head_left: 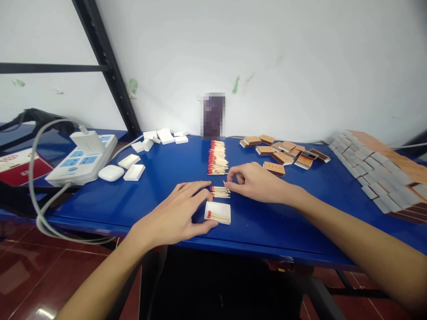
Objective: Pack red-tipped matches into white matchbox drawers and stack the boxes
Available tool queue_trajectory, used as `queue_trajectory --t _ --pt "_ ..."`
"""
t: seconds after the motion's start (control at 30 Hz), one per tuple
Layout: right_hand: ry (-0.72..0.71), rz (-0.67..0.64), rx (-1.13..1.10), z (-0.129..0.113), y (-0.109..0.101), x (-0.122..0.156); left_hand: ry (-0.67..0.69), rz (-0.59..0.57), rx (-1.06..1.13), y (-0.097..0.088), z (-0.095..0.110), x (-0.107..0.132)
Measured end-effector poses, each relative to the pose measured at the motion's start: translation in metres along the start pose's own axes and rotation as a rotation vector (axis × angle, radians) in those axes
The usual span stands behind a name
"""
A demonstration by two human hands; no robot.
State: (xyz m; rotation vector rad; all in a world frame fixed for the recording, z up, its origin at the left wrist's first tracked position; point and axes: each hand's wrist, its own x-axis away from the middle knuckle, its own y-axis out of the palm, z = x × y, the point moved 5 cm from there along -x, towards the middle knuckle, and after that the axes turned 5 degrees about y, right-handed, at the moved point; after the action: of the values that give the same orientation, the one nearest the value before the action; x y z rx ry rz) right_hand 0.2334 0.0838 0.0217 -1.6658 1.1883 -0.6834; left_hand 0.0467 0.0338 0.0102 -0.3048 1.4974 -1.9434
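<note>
My left hand [178, 212] rests on the blue table with its fingers spread. Its thumb lies at the near edge of a small white matchbox tray [218, 206], and its index fingertip is by the tray's far left corner. A few red-headed matches [218, 218] lie inside the tray. Just beyond it is a small row of matches [220, 192], heads to the left. My right hand [251, 181] is closed in a pinch at a match [223, 182], whose red head shows past the fingertips. Farther back stretches a longer row of matches [217, 158].
Several white trays [134, 172] and a white earphone case [111, 173] sit at the left, near a power strip [82, 160] with cables. Brown matchbox sleeves [274, 168] lie scattered at back right. Stacked matchboxes [383, 173] stand far right. A blurred dark object [213, 116] leans on the wall.
</note>
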Motion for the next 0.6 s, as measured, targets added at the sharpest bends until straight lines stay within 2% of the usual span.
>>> queue_trajectory --t 0.23,0.6 --pt "0.09 0.012 -0.035 0.001 0.008 -0.006 -0.004 -0.004 -0.007 0.0 0.0 0.0" --pt "0.129 0.035 -0.089 0.01 0.009 -0.013 0.007 -0.003 -0.014 0.0 0.0 0.0"
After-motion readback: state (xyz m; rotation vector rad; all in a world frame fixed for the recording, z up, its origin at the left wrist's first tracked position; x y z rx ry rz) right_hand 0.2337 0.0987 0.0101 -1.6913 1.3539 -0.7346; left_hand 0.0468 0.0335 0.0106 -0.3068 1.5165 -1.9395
